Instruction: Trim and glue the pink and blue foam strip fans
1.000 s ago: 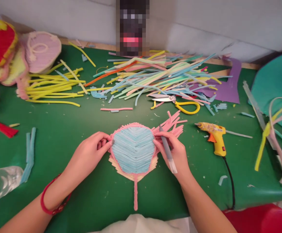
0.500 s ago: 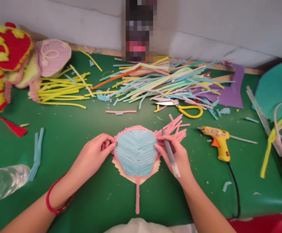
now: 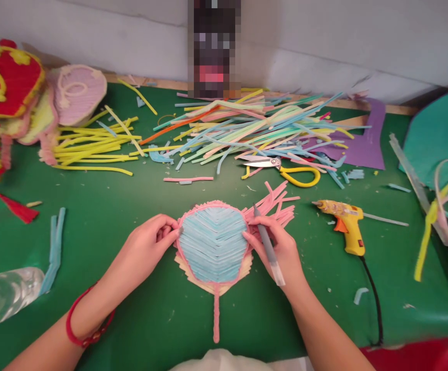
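Observation:
A round fan-shaped piece [image 3: 212, 242] of light blue strips with a pink rim and pink handle lies on the green table [image 3: 131, 216] in front of me. My left hand [image 3: 147, 252] presses the fan's left rim with its fingers closed in a pinch. My right hand [image 3: 278, 247] touches the right rim while gripping a grey pen-like tool [image 3: 269, 247] that points up and away. A bunch of pink strips [image 3: 278, 203] lies just behind my right hand.
A yellow glue gun [image 3: 343, 221] with a black cord lies to the right. Yellow-handled scissors [image 3: 286, 169] sit by a heap of coloured strips [image 3: 255, 129]. Finished fans [image 3: 23, 98] are stacked at far left, near yellow strips [image 3: 92, 144]. A plastic bottle [image 3: 3, 296] lies at left.
Both hands stay on the fan's rim with hardly any movement. Only the camera view has shifted a little.

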`<state>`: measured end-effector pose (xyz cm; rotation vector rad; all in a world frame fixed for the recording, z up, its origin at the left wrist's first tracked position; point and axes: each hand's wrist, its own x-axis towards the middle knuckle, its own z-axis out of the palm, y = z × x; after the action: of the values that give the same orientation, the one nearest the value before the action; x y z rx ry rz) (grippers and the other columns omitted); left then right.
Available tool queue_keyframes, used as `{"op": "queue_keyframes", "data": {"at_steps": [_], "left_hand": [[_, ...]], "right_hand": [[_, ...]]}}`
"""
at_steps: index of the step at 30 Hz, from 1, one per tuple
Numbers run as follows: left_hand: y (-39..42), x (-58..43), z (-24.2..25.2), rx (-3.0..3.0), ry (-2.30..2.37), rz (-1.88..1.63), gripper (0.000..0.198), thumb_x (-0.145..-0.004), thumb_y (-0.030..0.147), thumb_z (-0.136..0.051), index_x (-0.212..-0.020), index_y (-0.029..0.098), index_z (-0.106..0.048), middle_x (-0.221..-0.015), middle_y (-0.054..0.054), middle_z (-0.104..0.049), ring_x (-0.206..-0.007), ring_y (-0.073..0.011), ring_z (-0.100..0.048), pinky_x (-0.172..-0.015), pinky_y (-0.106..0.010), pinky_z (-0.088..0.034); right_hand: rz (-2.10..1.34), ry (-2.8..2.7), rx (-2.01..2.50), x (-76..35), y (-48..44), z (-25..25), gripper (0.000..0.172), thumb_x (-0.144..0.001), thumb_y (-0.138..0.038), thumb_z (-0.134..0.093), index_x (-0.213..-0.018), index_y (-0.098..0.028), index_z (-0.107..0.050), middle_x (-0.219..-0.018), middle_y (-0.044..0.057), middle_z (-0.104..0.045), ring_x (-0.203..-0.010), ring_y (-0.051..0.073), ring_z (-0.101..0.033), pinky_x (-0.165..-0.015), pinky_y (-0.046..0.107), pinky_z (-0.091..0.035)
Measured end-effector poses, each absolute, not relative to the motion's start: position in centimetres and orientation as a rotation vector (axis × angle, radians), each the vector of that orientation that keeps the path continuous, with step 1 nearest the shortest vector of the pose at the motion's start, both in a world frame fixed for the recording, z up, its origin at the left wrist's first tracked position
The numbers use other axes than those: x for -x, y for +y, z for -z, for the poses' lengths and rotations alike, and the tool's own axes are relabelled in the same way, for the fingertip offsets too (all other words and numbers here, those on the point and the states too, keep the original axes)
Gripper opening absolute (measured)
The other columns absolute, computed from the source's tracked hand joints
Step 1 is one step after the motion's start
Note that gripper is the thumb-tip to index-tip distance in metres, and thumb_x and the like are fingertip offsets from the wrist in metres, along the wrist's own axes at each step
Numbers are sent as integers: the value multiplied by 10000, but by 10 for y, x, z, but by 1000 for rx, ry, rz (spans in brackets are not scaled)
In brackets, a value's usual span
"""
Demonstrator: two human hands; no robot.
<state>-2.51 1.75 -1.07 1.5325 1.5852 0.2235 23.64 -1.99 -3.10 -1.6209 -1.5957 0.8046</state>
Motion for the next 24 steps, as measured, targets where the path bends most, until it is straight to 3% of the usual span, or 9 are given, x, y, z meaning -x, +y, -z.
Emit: {"op": "queue_keyframes", "data": {"at_steps": [7,24], "left_hand": [[14,24,10,-1539,1590,-268,206,-865,392,-484,-867,221,-599,-801,2,-625,-710,-154,-575,-646,-271,-435],[18,24,9,-1489,1608,-217,202,-856,398,-486,-845,231,-599,-779,13,-655,-706,-161,-599,-654,-278,-440]], "right_hand": [[-682,-1671,1621,-234,-19,31,167,-813,-218,-645,-970,-225,-585,-915,47,-663,-768,170,-651,-715,304,-548],[-666,-1710,1621,-233,-18,27,172,-820,-226,-632,-981,-231,-573,-917,52,-667,-863,197,-661,-733,304,-543]]}}
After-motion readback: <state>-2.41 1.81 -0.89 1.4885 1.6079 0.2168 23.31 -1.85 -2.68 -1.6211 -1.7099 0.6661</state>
